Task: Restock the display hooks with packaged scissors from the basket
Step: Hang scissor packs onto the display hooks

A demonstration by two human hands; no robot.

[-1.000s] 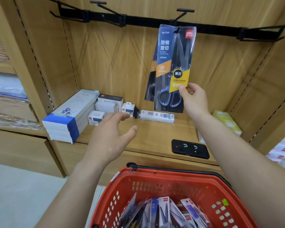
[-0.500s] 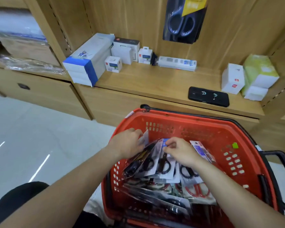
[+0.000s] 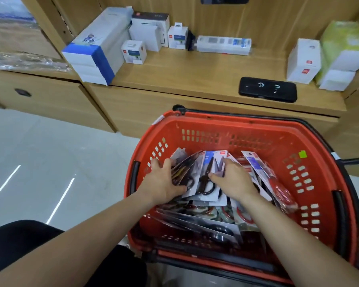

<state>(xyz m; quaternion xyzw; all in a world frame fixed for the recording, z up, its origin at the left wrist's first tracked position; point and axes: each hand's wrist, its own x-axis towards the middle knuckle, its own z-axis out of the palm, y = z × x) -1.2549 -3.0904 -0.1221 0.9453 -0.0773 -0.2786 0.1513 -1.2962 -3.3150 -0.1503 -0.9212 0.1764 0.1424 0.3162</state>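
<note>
A red plastic basket stands in front of the wooden shelf and holds several packaged scissors. Both my hands are inside it. My left hand presses against a fanned bundle of black-handled scissor packs at the basket's left. My right hand rests on a pack of black-handled scissors with a blue header, fingers spread over it. Red-handled scissor packs lean at the right. The bottom edge of the hung scissors pack shows at the top; the hooks are out of view.
The wooden shelf carries white and blue boxes at the left, small white boxes, a long flat pack, a black phone, and white and green boxes at the right. Pale floor lies to the left.
My right hand left the pack hanging on the hook and both hands dropped into the basket. The view tilted down from the hooks to the basket; my hands now spread over the packs.
</note>
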